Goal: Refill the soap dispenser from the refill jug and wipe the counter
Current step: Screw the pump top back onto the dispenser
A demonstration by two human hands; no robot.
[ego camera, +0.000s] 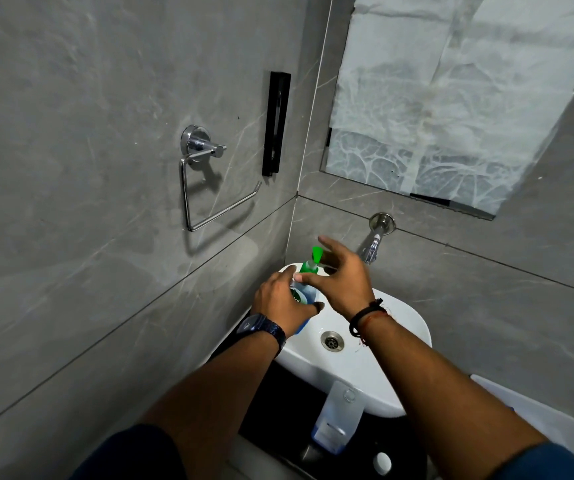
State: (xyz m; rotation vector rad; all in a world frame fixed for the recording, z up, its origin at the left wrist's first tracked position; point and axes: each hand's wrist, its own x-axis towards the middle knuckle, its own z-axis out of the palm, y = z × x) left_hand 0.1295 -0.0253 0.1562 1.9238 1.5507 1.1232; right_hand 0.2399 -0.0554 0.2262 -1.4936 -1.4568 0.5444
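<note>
The soap dispenser is a clear bottle with blue liquid, a green collar and a green pump head. It stands on the back left rim of the white sink. My left hand is wrapped around the bottle's body. My right hand reaches over the top, thumb and fingers at the green collar below the pump. A clear pouch-like refill container leans against the sink's front edge on the dark counter.
A chrome tap juts from the back wall above the basin. A chrome ring holder and a black wall fixture are on the left wall. A paper-covered mirror hangs above. A small white cap lies on the counter.
</note>
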